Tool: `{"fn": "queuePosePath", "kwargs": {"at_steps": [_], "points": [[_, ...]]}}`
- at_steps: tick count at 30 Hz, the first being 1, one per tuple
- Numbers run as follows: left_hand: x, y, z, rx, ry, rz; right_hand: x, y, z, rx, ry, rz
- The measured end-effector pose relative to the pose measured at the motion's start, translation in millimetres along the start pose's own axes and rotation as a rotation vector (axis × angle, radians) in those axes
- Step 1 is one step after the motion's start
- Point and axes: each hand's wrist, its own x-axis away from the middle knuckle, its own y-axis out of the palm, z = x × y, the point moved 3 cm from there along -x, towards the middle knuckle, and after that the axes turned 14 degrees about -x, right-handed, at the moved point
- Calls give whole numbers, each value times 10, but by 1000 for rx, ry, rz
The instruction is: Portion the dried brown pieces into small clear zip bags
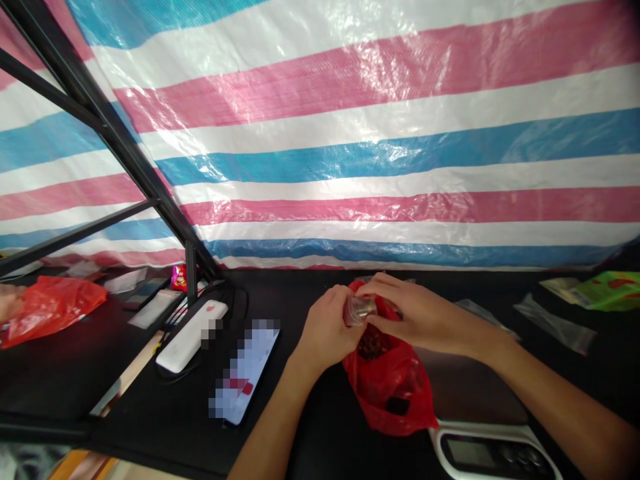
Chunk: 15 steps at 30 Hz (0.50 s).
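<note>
Inwardly angled, left hand [326, 325], fingers closed on clear container [360, 309]; right hand [419, 315] arched over red bag [390, 375], grip unclear

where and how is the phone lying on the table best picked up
Probably by both long edges near the middle, coming from above on its right: the phone lies flat, screen up, long and slim, so its edges suit a pinch. The white device lies to its left. The left hand is nearest, but busy with the clear container at the red bag.
</note>
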Motion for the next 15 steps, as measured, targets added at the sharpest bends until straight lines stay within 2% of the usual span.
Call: {"fn": "queuePosePath", "kwargs": {"at_steps": [6,11,13,15], "points": [[-12,8,-28,-11,30,10,-11,88,-21,93,-175,22],[-13,51,-47,-22,35,17,-24,124,37,90,-66,28],[-12,52,-42,18,-2,26,-29,132,19,111,-93,54],[-10,44,-35,90,-43,11,-31,145,-27,130,-179,57]]}}
